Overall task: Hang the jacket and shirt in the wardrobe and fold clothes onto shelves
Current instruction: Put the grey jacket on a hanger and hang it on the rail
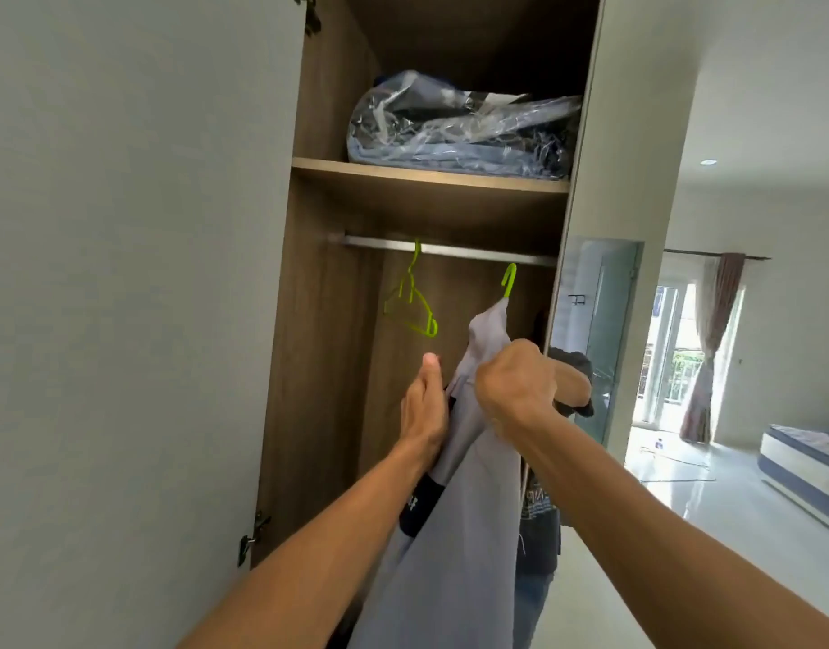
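Head view, only one available.

- Wardrobe (328, 320) was open. White left door (122, 320) was swung out, filling the left side of the frame, with a metal hinge (251, 538) at its lower inner edge.
- Top shelf (426, 178) carried a clear plastic bag (459, 128) of folded blue and dark clothes, pushed toward the shelf's right end.
- Metal rail (450, 250) ran just under the shelf. An empty green hanger (425, 329) hung on the rail near its left end, tilted.
- A second green hanger (510, 281) sat toward the rail's right end. Only its hook showed, and the rest was inside the grey garment (473, 508). The hook tip was close under the rail; couldn't tell whether it was actually on it.
- The grey garment (jacket or shirt, couldn't tell) hung from that hanger in front of the wardrobe opening and draped down past the bottom edge of the frame. A black patch with white lettering showed at its left edge.
- Right hand (515, 386) was a closed fist, clamped on the garment's fabric just below the hook.
- Left hand (424, 405) was seen edge-on, flat and pointing up, laid against the garment's left edge. It wasn't gripping anything I could see.
- The hands were near each other, not touching, with the garment between them.
- Right of the opening was a mirror (595, 320) on a white panel. Farther right, the room had a curtain (712, 348) by glass doors and a mattress (806, 456) on the floor at the right edge.
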